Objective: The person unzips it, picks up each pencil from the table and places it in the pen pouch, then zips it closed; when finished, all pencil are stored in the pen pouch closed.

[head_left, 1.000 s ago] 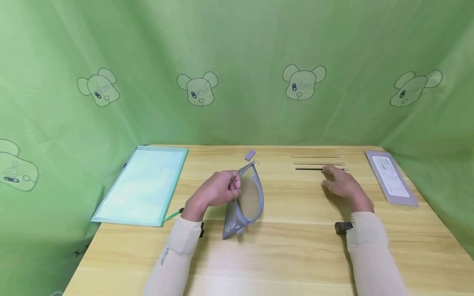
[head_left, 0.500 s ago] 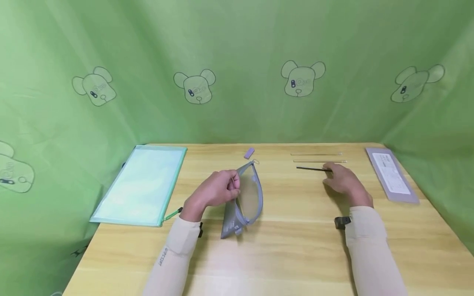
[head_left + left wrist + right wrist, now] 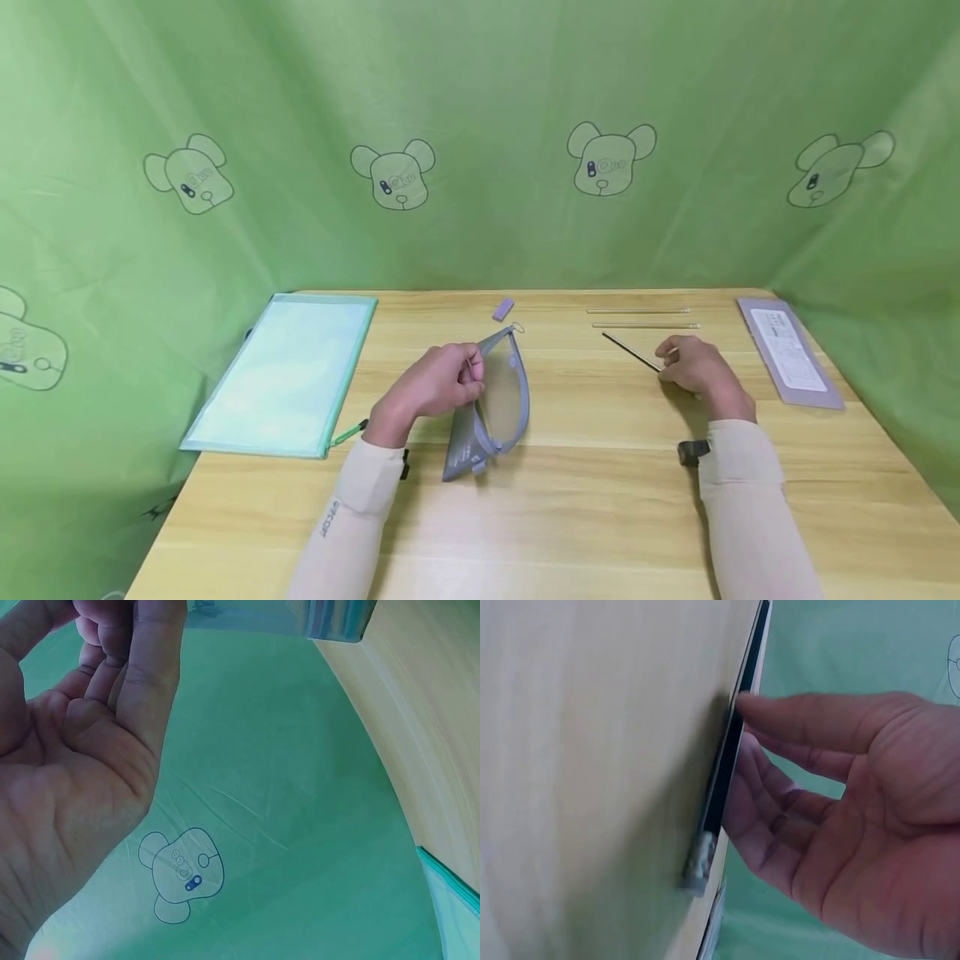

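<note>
My left hand (image 3: 438, 382) pinches one edge of a grey zippered pencil pouch (image 3: 463, 446), whose mouth gapes towards the right. In the left wrist view a corner of the pouch (image 3: 285, 619) shows beyond my curled fingers (image 3: 154, 675). On the right, my right hand (image 3: 696, 367) holds a black pencil (image 3: 630, 351) between thumb and fingers, its far end pointing up and left. The right wrist view has the thumb tip on the black pencil (image 3: 731, 750), close over the wood, with its metal-banded end nearest the camera. Two thin tan pencils (image 3: 645, 326) lie just beyond.
A purple eraser (image 3: 503, 310) lies behind the pouch. At the left is a pale teal zip folder (image 3: 288, 375) with a green pull. A flat grey-purple packet (image 3: 791, 354) with a white label lies near the right table edge. Green curtains (image 3: 495, 233) enclose the wooden table (image 3: 585, 517).
The black pencil has turned from lying level beside the tan pencils to a slant, its right end drawn towards me by my right hand. My left hand and the pouch have barely moved.
</note>
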Demonstrator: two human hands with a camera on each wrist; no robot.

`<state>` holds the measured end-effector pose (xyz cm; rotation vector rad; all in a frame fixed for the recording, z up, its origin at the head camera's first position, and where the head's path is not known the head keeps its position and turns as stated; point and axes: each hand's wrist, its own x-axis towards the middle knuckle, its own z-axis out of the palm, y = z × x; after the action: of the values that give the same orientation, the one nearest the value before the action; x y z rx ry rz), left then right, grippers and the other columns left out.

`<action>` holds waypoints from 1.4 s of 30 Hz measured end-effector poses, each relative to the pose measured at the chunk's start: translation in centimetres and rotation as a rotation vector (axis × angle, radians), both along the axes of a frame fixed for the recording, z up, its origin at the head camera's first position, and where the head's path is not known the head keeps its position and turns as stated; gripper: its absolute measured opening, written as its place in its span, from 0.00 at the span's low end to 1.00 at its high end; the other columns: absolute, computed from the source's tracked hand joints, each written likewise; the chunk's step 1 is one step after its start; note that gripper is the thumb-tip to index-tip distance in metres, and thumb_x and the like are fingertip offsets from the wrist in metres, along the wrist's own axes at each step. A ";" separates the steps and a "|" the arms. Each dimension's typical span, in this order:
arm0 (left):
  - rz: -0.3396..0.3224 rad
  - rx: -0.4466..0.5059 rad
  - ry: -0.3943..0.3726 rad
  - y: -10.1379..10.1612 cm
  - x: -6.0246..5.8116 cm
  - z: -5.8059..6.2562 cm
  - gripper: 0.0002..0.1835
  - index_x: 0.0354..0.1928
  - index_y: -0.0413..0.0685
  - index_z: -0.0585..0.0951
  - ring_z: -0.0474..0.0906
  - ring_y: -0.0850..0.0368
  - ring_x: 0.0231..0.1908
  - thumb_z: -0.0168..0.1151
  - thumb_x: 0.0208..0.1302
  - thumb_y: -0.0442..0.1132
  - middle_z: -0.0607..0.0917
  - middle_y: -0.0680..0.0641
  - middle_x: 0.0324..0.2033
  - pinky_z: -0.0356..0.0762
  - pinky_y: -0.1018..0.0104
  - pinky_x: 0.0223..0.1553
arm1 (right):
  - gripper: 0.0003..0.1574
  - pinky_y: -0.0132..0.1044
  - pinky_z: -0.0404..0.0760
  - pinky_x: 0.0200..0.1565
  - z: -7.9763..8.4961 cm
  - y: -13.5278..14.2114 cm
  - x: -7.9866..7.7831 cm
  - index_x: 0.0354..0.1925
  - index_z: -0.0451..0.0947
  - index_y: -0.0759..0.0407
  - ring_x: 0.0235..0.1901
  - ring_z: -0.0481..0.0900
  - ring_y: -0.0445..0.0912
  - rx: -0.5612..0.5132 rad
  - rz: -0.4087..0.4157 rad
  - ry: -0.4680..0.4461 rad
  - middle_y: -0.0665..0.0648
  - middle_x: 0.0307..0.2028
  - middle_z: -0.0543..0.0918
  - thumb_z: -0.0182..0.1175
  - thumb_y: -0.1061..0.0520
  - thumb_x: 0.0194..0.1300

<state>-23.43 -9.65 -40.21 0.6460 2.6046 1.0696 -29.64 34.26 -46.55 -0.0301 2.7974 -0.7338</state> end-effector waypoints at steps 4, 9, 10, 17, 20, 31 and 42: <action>0.000 -0.007 0.008 -0.1 0.0 0.1 0.07 0.37 0.48 0.79 0.77 0.59 0.27 0.69 0.70 0.31 0.82 0.51 0.27 0.77 0.69 0.30 | 0.26 0.41 0.82 0.46 0.1 -0.3 0.3 0.63 0.75 0.72 0.48 0.84 0.57 -0.079 0.018 -0.019 0.74 0.55 0.83 0.63 0.57 0.74; -0.001 -0.014 0.012 -0.2 0.1 0.3 0.07 0.37 0.48 0.79 0.78 0.59 0.28 0.69 0.70 0.31 0.83 0.50 0.28 0.78 0.69 0.31 | 0.28 0.46 0.86 0.51 0.2 0.2 0.6 0.66 0.72 0.75 0.50 0.87 0.61 -0.130 0.039 -0.036 0.79 0.59 0.81 0.55 0.53 0.82; -0.001 -0.014 0.011 -0.2 0.1 0.3 0.07 0.37 0.48 0.79 0.78 0.59 0.29 0.69 0.70 0.31 0.83 0.50 0.28 0.78 0.69 0.31 | 0.28 0.45 0.86 0.51 0.2 0.4 0.8 0.66 0.72 0.75 0.50 0.87 0.61 -0.128 0.035 -0.037 0.79 0.58 0.82 0.55 0.53 0.82; -0.009 -0.019 0.017 -0.2 0.2 0.4 0.07 0.37 0.47 0.79 0.78 0.59 0.29 0.69 0.70 0.31 0.83 0.50 0.28 0.79 0.69 0.31 | 0.28 0.41 0.87 0.47 -0.1 1.9 1.4 0.65 0.70 0.78 0.46 0.87 0.55 -0.154 0.002 -0.043 0.79 0.55 0.83 0.55 0.55 0.82; -0.007 -0.023 0.018 -0.2 0.2 0.4 0.07 0.37 0.48 0.79 0.78 0.59 0.29 0.69 0.70 0.31 0.83 0.50 0.28 0.79 0.69 0.32 | 0.29 0.36 0.86 0.45 -0.2 2.0 1.5 0.65 0.71 0.78 0.43 0.85 0.49 -0.170 0.014 -0.038 0.76 0.54 0.84 0.57 0.55 0.81; -0.008 -0.021 0.005 -0.1 0.3 0.3 0.07 0.38 0.48 0.79 0.78 0.59 0.29 0.69 0.70 0.31 0.83 0.50 0.28 0.79 0.68 0.32 | 0.26 0.32 0.78 0.43 -0.2 -0.9 1.2 0.56 0.78 0.74 0.40 0.78 0.44 -0.164 0.108 -0.035 0.59 0.42 0.83 0.72 0.59 0.67; -0.014 -0.019 0.009 0.0 0.3 0.4 0.07 0.38 0.47 0.79 0.77 0.59 0.28 0.69 0.70 0.31 0.81 0.51 0.27 0.79 0.68 0.32 | 0.20 0.38 0.77 0.44 0.0 -4.6 1.3 0.51 0.77 0.68 0.39 0.76 0.48 -0.125 0.171 -0.036 0.55 0.37 0.78 0.72 0.65 0.64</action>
<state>-23.14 -9.70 -39.84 0.6649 2.6109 1.0397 -28.36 29.64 -46.59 -0.2723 2.6694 -0.8554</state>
